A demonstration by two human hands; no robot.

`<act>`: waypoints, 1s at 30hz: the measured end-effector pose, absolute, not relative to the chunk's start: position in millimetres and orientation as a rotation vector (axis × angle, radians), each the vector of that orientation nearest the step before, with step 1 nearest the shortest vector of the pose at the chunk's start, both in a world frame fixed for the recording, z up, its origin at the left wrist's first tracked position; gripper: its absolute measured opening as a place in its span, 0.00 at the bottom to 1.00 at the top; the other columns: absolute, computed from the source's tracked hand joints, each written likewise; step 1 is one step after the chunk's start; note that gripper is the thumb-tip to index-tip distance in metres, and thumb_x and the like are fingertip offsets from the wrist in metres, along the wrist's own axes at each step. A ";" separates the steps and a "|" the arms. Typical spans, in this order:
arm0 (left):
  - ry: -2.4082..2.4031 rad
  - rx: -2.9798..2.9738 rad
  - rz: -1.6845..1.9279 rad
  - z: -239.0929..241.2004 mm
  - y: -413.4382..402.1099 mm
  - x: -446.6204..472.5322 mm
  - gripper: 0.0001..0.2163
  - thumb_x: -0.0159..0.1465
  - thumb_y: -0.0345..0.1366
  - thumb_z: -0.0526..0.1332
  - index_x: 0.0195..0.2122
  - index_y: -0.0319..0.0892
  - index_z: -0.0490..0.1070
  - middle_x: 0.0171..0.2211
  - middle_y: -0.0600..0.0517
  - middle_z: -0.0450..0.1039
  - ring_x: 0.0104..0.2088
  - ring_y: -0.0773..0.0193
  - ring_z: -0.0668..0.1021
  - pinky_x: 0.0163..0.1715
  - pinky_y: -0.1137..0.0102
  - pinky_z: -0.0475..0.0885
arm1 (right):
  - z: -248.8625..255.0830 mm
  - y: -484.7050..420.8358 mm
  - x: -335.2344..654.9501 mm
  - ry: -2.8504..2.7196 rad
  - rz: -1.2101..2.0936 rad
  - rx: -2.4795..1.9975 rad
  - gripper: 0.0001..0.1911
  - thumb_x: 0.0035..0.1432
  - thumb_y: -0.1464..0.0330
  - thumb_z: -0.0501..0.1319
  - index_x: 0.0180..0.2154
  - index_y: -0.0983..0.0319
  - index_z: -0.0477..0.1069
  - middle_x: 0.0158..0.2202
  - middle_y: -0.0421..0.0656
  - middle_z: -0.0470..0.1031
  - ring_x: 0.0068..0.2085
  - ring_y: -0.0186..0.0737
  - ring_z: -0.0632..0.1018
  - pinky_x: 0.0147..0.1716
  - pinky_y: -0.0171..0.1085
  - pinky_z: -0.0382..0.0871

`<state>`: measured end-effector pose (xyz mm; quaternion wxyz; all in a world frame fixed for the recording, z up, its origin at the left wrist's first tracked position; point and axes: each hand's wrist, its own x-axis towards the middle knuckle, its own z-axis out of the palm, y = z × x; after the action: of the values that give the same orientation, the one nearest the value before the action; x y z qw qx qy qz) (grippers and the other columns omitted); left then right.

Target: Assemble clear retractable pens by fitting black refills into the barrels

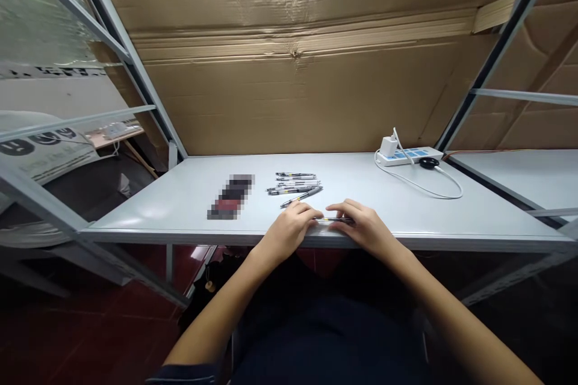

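Near the front edge of the white tabletop, my left hand (pixel 291 228) and my right hand (pixel 361 225) face each other. A slim pen (pixel 326 219) lies level between them, one end in the closed fingers of each hand. Its ends are hidden by the fingers. Just beyond my left hand, a single pen (pixel 302 197) lies at a slant. Behind it are several more pens (pixel 295 183), clear-barrelled with dark parts, side by side in a loose row.
A pixelated dark and red object (pixel 231 197) lies left of the pens. At the back right, a white power strip (pixel 410 156) holds a white charger (pixel 388 146), with a white cable (pixel 433 194) looping forward and a black round disc (pixel 428 163). Cardboard (pixel 316 96) walls the back; metal posts (pixel 149 96) frame the sides.
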<state>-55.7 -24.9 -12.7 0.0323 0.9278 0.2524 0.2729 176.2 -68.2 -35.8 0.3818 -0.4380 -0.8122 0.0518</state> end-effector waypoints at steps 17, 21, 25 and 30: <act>0.858 2.702 1.103 -22.7 -21.3 -48.9 0.13 0.75 0.31 0.53 0.49 0.43 0.78 0.45 0.47 0.76 0.44 0.60 0.81 0.46 0.64 0.79 | -33.3 -70.6 172.0 -1.953 0.121 -1.216 0.13 0.73 0.63 0.54 0.40 0.58 0.76 0.36 0.47 0.80 0.37 0.46 0.80 0.40 0.44 0.76; 0.875 2.643 1.134 -21.2 -22.5 -49.5 0.12 0.73 0.28 0.53 0.48 0.43 0.77 0.46 0.47 0.77 0.45 0.60 0.81 0.48 0.63 0.79 | -33.0 -69.3 171.4 -1.922 0.142 -1.249 0.15 0.73 0.60 0.53 0.48 0.59 0.74 0.42 0.48 0.81 0.37 0.46 0.80 0.40 0.44 0.76; 0.877 2.591 1.138 -19.8 -21.4 -49.5 0.12 0.72 0.25 0.55 0.48 0.43 0.76 0.47 0.48 0.79 0.48 0.59 0.81 0.51 0.62 0.78 | -29.5 -69.0 175.0 -1.809 0.234 -1.224 0.13 0.68 0.58 0.59 0.47 0.59 0.73 0.41 0.47 0.80 0.36 0.44 0.79 0.36 0.41 0.75; 0.849 2.575 1.105 -19.2 -20.9 -49.6 0.10 0.71 0.26 0.56 0.46 0.43 0.77 0.47 0.49 0.81 0.49 0.58 0.81 0.53 0.61 0.77 | -23.8 -70.1 176.2 -1.837 0.375 -1.287 0.23 0.70 0.51 0.55 0.29 0.59 0.72 0.26 0.43 0.76 0.28 0.42 0.75 0.32 0.40 0.71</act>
<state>-49.6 -20.9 -19.2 0.1065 0.8744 0.2885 0.3753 176.2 -70.1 -23.8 0.4203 -0.5134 -0.7330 0.1497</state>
